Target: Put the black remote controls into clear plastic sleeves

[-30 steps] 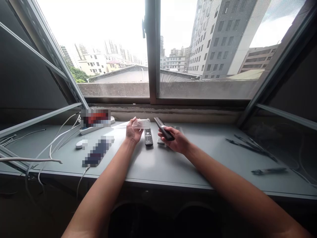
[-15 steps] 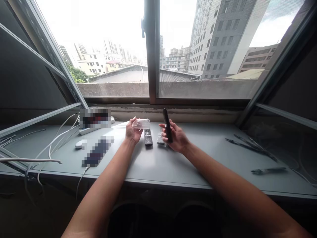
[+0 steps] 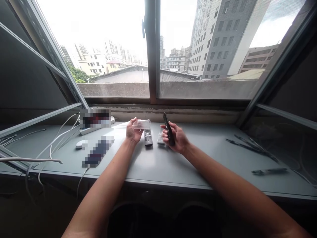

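My left hand (image 3: 133, 131) is closed on a clear plastic case (image 3: 142, 124), held level above the desk. Beneath the case a black remote control (image 3: 148, 138) lies buttons up, its far end partly covered by it. A second black remote control (image 3: 168, 128) is gripped in my right hand (image 3: 177, 137), tilted upright with its button side turned toward the left. Behind the right fingers a clear packet (image 3: 161, 138) rests on the desk, partly hidden; its contents are too small to make out.
On the left of the grey desk (image 3: 158, 168) are a blurred-out phone-like slab (image 3: 98, 152), a white mouse-like object (image 3: 79, 144), a white power strip (image 3: 96, 128) and white cables (image 3: 51, 145). Pens (image 3: 269, 171) and dark cables (image 3: 252, 147) lie at right. A window frame (image 3: 153, 66) rises behind.
The remote in my right hand has dropped slightly and rolled so that its buttons show more. My left hand with the case has barely moved.
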{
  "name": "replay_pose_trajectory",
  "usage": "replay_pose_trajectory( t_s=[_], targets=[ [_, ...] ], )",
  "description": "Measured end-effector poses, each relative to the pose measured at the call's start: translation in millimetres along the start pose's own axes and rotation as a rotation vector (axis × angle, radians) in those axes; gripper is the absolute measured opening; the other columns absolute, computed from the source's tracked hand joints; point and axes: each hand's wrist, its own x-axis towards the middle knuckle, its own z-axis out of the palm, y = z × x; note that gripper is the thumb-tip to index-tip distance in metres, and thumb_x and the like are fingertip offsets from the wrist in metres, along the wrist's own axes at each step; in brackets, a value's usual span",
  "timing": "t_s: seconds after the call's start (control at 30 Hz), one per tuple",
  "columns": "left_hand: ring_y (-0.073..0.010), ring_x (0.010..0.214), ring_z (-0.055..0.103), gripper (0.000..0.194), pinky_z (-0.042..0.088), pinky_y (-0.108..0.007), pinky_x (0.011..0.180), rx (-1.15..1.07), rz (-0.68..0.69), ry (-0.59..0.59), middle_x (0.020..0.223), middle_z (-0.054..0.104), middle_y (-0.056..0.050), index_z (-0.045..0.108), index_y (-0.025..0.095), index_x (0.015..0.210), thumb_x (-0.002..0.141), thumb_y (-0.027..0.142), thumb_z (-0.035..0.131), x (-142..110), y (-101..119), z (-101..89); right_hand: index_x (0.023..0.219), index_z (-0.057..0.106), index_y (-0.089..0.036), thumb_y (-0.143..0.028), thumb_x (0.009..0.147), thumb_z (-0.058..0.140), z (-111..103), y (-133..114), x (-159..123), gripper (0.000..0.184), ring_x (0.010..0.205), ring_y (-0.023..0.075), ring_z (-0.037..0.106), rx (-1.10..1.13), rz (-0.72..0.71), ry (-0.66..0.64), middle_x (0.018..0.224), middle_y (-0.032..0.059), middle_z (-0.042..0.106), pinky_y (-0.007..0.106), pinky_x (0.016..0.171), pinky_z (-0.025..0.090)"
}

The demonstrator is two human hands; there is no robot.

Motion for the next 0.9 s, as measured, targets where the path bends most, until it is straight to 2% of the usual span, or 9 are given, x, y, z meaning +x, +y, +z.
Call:
replay_pose_trajectory(
  t_s=[0.1, 0.2, 0.33, 0.47, 0.53, 0.67, 0.77, 0.83, 0.9],
  targets=[
    [-0.0169, 0.076, 0.075, 0.016, 0.063, -0.032, 0.075, -0.009, -0.003, 0.011, 0.093, 0.076, -0.002, 0.067, 0.021, 0.096, 0.087, 0.020, 0.081, -2, 0, 1.8, 0.117, 0.065, -0.021, -0.041, 0.110, 0.057, 4, 1, 0, 0.022, 0.078, 0.0195, 0.072, -0.055, -0.014, 0.097, 0.094, 0.0066, 0.074, 0.028, 0.060, 0.062],
    [-0.0180, 0.077, 0.076, 0.017, 0.063, -0.033, 0.076, -0.006, -0.004, 0.013, 0.095, 0.076, -0.003, 0.067, 0.021, 0.097, 0.087, 0.020, 0.081, -2, 0, 2.7, 0.118, 0.065, -0.021, -0.043, 0.114, 0.047, 4, 1, 2, 0.028, 0.085, 0.0209, 0.075, -0.057, 0.013, 0.093, 0.113, 0.0126, 0.079, 0.027, 0.057, 0.061],
    [-0.0182, 0.078, 0.076, 0.017, 0.063, -0.032, 0.076, 0.006, 0.004, 0.011, 0.098, 0.077, -0.004, 0.068, 0.021, 0.098, 0.087, 0.020, 0.081, -1, 0, 1.9, 0.113, 0.065, -0.020, -0.044, 0.114, 0.043, -2, 1, 5, 0.032, 0.069, 0.0178, 0.067, -0.050, 0.001, 0.036, 0.105, 0.0131, 0.078, 0.024, 0.042, 0.049],
    [-0.0176, 0.076, 0.074, 0.017, 0.062, -0.032, 0.074, 0.010, 0.017, -0.010, 0.097, 0.076, -0.003, 0.066, 0.021, 0.095, 0.087, 0.020, 0.081, -1, 0, 0.8, 0.117, 0.067, -0.020, -0.037, 0.110, 0.043, -9, 1, 7, 0.030, 0.054, 0.0146, 0.051, -0.011, 0.037, -0.066, 0.081, 0.0043, 0.066, 0.022, 0.037, 0.040],
    [-0.0172, 0.075, 0.074, 0.016, 0.062, -0.032, 0.073, 0.010, 0.017, -0.012, 0.095, 0.076, -0.003, 0.067, 0.021, 0.095, 0.087, 0.020, 0.081, -1, 0, 0.7, 0.117, 0.068, -0.019, -0.036, 0.108, 0.049, -10, 2, 8, 0.027, 0.053, 0.0139, 0.049, -0.011, 0.042, -0.068, 0.075, 0.0014, 0.060, 0.022, 0.038, 0.042],
    [-0.0183, 0.077, 0.075, 0.016, 0.063, -0.033, 0.075, 0.003, 0.009, -0.004, 0.093, 0.076, -0.003, 0.067, 0.020, 0.096, 0.087, 0.020, 0.081, 0, 0, 0.9, 0.107, 0.069, -0.019, -0.024, 0.101, 0.070, -9, 6, 10, 0.008, 0.068, 0.0149, 0.064, -0.099, -0.048, 0.045, 0.089, 0.0043, 0.070, 0.026, 0.056, 0.060],
    [-0.0188, 0.077, 0.076, 0.017, 0.064, -0.033, 0.075, -0.005, 0.001, 0.009, 0.093, 0.077, -0.003, 0.068, 0.021, 0.097, 0.087, 0.020, 0.081, 0, 0, 1.7, 0.104, 0.072, -0.020, -0.010, 0.090, 0.080, -11, 12, 11, 0.018, 0.080, 0.0168, 0.071, -0.256, -0.105, 0.058, 0.103, 0.0067, 0.077, 0.030, 0.069, 0.065],
    [-0.0183, 0.076, 0.076, 0.017, 0.063, -0.032, 0.075, -0.005, 0.000, 0.013, 0.093, 0.077, -0.003, 0.068, 0.021, 0.097, 0.087, 0.020, 0.081, -1, 0, 2.3, 0.107, 0.076, -0.021, -0.014, 0.086, 0.087, -12, 15, 11, 0.026, 0.084, 0.0179, 0.072, -0.384, -0.188, 0.010, 0.108, 0.0071, 0.079, 0.033, 0.075, 0.065],
    [-0.0174, 0.074, 0.076, 0.015, 0.063, -0.032, 0.074, -0.003, 0.005, 0.011, 0.092, 0.077, -0.002, 0.067, 0.021, 0.096, 0.087, 0.020, 0.080, -2, 0, 3.0, 0.112, 0.079, -0.023, -0.022, 0.084, 0.092, -11, 17, 9, 0.031, 0.094, 0.0196, 0.073, -0.534, -0.340, -0.031, 0.112, 0.0069, 0.080, 0.036, 0.085, 0.063]
  ],
)
